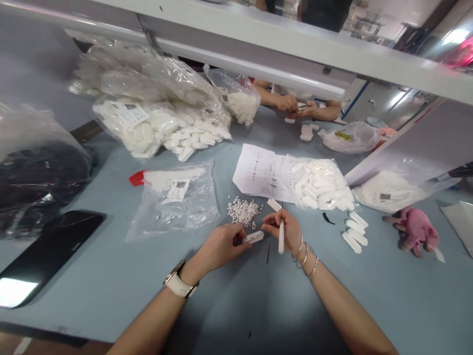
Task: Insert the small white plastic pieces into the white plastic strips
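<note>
My left hand [221, 248], with a white watch at the wrist, pinches a small white strip [253, 237] that has rows of dark holes. Between the fingers of my right hand [284, 229] is a white-handled tool [281, 237], its handle pointing toward me. The right fingertips are close to the strip's right end. Just beyond both hands lies a pile of tiny white pieces [243, 212]. Another white strip [274, 204] rests beyond my right hand. A thin brown stick [268, 253] lies between my forearms.
Large bags of white parts [148, 123] stand at the back left, a flat clear bag [177, 202] nearer. A printed sheet [258, 172] touches another bag [321, 185]. Several white pieces [355, 231] and a pink cloth item [417, 229] lie right. Another person's hands [299, 106] work opposite.
</note>
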{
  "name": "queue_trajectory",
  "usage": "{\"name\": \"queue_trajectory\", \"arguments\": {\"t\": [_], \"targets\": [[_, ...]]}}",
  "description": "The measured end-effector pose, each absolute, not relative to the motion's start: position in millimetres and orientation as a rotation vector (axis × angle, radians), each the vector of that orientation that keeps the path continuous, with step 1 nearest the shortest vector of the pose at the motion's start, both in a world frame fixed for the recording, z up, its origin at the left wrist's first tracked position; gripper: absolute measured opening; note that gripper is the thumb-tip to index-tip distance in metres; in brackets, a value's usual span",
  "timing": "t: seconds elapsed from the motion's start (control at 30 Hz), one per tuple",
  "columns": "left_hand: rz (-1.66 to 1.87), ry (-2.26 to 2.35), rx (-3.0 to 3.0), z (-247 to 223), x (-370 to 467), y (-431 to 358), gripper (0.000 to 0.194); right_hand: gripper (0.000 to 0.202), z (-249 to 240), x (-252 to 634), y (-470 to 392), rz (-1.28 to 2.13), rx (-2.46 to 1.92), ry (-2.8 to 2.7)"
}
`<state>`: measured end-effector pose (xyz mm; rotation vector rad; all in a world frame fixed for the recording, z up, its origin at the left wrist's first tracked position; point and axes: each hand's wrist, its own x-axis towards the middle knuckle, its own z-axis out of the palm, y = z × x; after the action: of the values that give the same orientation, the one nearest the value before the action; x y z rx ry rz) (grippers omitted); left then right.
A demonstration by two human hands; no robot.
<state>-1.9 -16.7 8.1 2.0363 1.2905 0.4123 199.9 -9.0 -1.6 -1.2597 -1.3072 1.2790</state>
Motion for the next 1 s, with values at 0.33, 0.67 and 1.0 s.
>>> {"name": "queue_trajectory", "arguments": {"t": [0.33, 0.67, 1.0], "targets": [[0.422, 1.303, 2.021, 13.2, -0.6, -17.3, 0.017, 0.041, -3.4, 200.1, -15.9, 1.263, -1.245, -1.422], [0.476, 1.284, 2.015, 3.8, -0.7, -16.6, 0.017, 0.03, -0.6, 199.1, -22.5, 1.047, -1.165, -1.724], [0.465, 1.291, 2.033, 5.6, -0.9, -17.8, 0.019, 0.03, 4.1, 195.1, -24.2, 0.859, -1.158, -1.892]]}}
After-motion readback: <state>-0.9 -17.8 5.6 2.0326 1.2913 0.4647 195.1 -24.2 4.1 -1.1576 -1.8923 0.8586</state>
